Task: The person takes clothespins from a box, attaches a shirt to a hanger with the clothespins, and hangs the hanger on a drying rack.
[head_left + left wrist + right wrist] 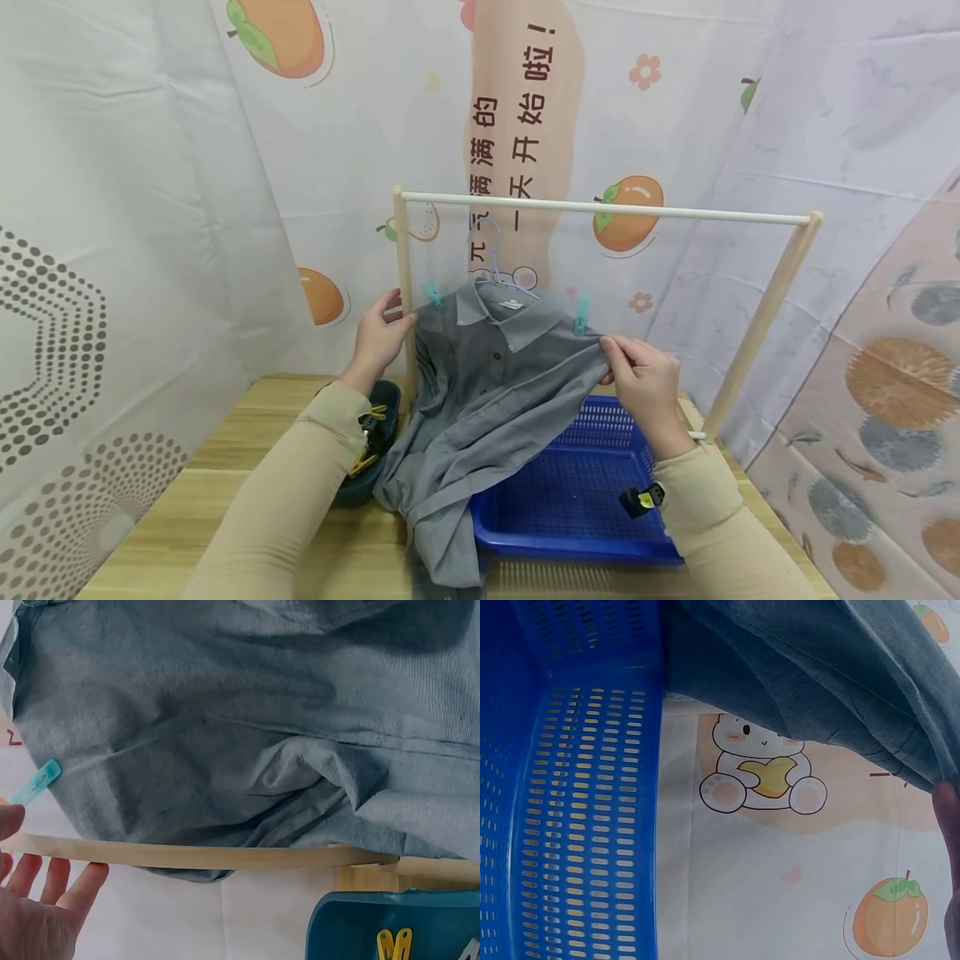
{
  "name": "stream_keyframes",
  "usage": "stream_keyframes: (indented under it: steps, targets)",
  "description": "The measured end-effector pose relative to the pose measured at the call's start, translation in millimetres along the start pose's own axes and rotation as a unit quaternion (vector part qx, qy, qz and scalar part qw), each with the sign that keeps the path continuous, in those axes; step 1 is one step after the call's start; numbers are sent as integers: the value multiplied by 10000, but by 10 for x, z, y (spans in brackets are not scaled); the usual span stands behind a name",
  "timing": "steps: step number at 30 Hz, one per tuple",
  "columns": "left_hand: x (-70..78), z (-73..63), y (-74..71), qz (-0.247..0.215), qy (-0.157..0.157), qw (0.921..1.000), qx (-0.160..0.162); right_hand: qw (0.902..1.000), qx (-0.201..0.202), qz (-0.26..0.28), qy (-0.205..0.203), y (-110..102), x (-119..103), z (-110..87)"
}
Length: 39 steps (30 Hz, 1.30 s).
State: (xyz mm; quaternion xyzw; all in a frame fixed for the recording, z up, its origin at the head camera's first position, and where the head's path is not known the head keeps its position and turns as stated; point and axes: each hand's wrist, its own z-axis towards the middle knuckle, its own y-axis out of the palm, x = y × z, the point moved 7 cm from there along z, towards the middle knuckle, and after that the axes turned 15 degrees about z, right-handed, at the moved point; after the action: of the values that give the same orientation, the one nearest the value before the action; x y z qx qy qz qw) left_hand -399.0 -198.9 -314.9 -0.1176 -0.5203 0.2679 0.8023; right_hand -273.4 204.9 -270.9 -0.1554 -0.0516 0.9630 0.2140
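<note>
A grey button-up shirt (495,392) is on a pale hanger (495,250), with teal clothespins (581,315) at both shoulders. The hanger's hook shows just below the rack's white rod (600,207); I cannot tell whether they touch. My left hand (378,333) is at the rack's left wooden post (187,856), its spread fingers touching the post, thumb on the shirt side. With thumb and fingers, my right hand (643,379) pinches the shirt's sleeve near the right shoulder, drawing the cloth outward. In the right wrist view, the sleeve (817,682) slants toward the thumb at the edge.
Behind the shirt's lower right stands a blue plastic basket (577,546). A dark green tub (330,915) with yellow clothespins (394,945) sits beside the left post. The rack's right post (765,325) rises beyond my right hand. Printed cloth hangs behind and beside the wooden table (217,475).
</note>
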Motion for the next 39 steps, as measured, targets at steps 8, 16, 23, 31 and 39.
stream_keyframes:
  steps: [8,16,23,31,39]
  targets:
    - [-28,54,9,353,6,9994,-9,9997,-102,-227,-63,-9,-7,5]
    - [-80,60,10,452,-2,9989,-120,9996,-35,-201,-216,3,-48,10]
    - [-71,67,7,425,35,9990,-159,9972,131,-228,-702,-5,-171,44]
    - [-55,59,10,290,62,9994,-203,9943,181,-234,-1028,-32,-299,139]
    - [-69,39,11,269,15,9995,-145,9913,485,-120,-1214,-60,-400,252]
